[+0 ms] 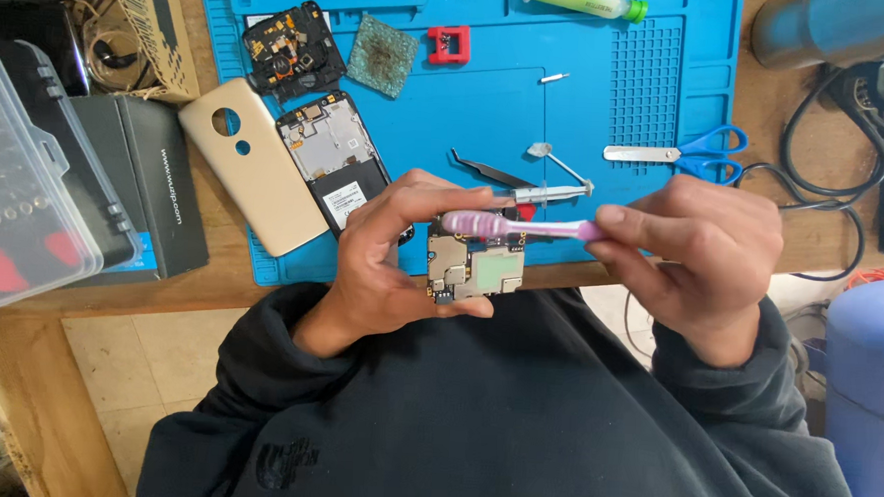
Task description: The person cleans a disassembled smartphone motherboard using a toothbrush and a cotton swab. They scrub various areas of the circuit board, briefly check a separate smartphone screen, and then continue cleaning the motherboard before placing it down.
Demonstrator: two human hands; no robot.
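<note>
One small gold-and-green phone circuit board (474, 268), gripped in left hand (387, 251); one pink plastic toothbrush (519, 225), pinched in right hand (695, 252), bristles touching board; two blue-handled scissors blades (680, 155) beyond board.

Open mat centre, crowded edges

The blue mat (567, 115) lies bare mid-right of the phone frame (332, 154); tweezers (490, 171), syringe (549, 194) and scissors (690, 155) block its near edge, and a clear case (18, 180) and boxes (137, 185) crowd the left.
</note>
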